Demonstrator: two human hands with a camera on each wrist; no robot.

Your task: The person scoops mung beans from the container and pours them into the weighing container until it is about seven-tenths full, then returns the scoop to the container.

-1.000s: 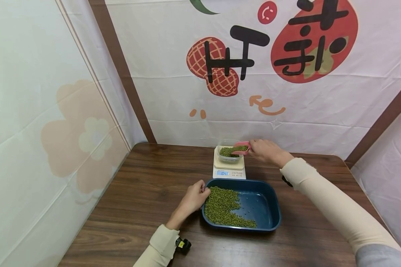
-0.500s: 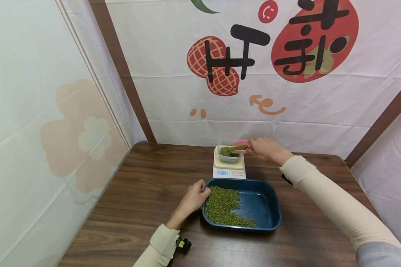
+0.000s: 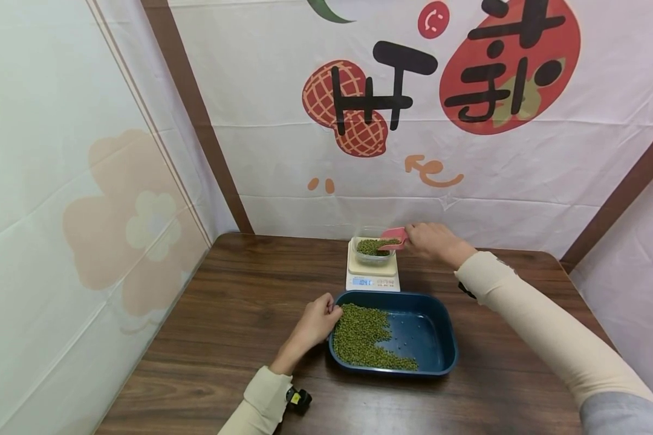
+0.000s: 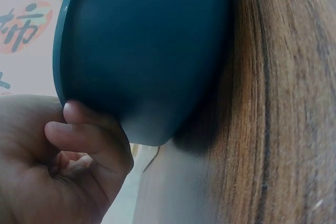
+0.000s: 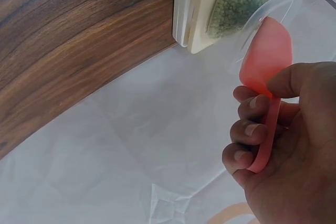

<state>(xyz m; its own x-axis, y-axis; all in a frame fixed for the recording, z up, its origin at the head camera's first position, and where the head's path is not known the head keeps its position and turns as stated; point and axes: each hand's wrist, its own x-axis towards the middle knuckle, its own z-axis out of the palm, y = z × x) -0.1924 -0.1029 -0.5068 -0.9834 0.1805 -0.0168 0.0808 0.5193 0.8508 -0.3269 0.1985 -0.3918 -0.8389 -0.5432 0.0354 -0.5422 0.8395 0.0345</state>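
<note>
My right hand grips the handle of a pink scoop, its fingers curled round it in the right wrist view. Green beans, like mung beans, lie in the scoop, whose mouth is tipped at the right side of a clear plastic tub. More beans fill part of this tub, which sits on a white kitchen scale with a lit display. My left hand pinches the rim of a blue tray at its far left corner. Beans cover mostly the tray's left half.
The dark wooden table bears everything. A white printed cloth hangs just behind the scale at the table's far edge. Another cloth panel stands along the left. The tray lies close in front of the scale.
The right hand and scoop have risen very slightly at the tub, and the scoop appears to hold fewer beans. The left hand and tray look unmoved.
</note>
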